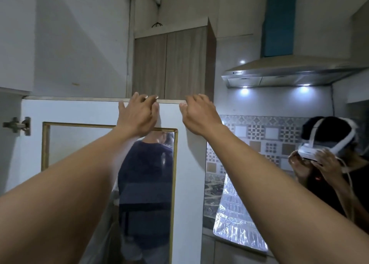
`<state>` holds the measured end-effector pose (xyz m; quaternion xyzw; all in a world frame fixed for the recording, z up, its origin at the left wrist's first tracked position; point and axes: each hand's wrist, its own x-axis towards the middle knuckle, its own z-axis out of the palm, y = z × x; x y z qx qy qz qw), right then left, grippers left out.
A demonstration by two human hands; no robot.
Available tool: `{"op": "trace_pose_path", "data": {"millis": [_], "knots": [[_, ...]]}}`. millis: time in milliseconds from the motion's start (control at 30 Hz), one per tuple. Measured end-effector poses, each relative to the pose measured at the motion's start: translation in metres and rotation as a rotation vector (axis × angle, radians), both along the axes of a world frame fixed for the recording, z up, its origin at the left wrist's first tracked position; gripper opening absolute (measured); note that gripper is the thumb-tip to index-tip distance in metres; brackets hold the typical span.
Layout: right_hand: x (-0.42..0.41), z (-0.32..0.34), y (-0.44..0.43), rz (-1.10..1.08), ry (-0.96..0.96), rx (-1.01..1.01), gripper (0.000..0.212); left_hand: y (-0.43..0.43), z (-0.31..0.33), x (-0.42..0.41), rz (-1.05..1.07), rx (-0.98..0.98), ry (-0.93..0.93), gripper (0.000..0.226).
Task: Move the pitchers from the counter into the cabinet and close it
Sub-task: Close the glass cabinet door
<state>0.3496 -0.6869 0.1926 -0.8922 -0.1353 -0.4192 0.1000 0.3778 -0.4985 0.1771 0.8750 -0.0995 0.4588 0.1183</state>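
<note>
both hands, left hand (137, 116) and right hand (196, 114), grip cabinet door (191, 173) top edge.

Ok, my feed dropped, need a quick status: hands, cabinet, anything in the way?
Left hand and right hand both on top edge of cabinet door. Door open, hinge showing. No pitchers in view. Second person close on the right.

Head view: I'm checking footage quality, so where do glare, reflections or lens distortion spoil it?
Head view: the range hood spotlights flare white; foil on the counter glares; the cabinet door glass pane mirrors a person in a dark shirt; the wide lens stretches both forearms; left hand and right hand stay fairly sharp.
</note>
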Motion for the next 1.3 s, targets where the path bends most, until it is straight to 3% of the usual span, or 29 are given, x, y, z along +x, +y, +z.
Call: {"op": "trace_pose_path", "data": {"millis": [367,667,800,1000,1133,1300], "knots": [[-0.03,0.003,0.002,0.017,-0.017,-0.068,0.033,0.0,-0.005,-0.029,0.023,-0.029,0.032,0.049],[-0.132,0.043,0.034,0.009,0.135,-0.101,0.017,0.024,-0.004,-0.115,-0.032,-0.154,0.116,0.057],[-0.186,0.064,0.061,0.137,0.323,-0.054,0.036,0.052,-0.002,-0.176,-0.147,-0.307,0.064,0.053],[-0.251,0.073,0.091,0.642,0.869,0.344,0.053,0.097,0.016,-0.275,-0.258,-0.648,0.148,0.059],[-0.267,0.051,0.132,0.866,0.988,0.336,0.057,0.125,0.022,-0.331,-0.334,-0.776,0.295,0.066],[-0.285,0.019,0.231,0.99,0.921,0.381,0.061,0.189,0.03,-0.393,-0.325,-0.927,0.278,0.086]]}}
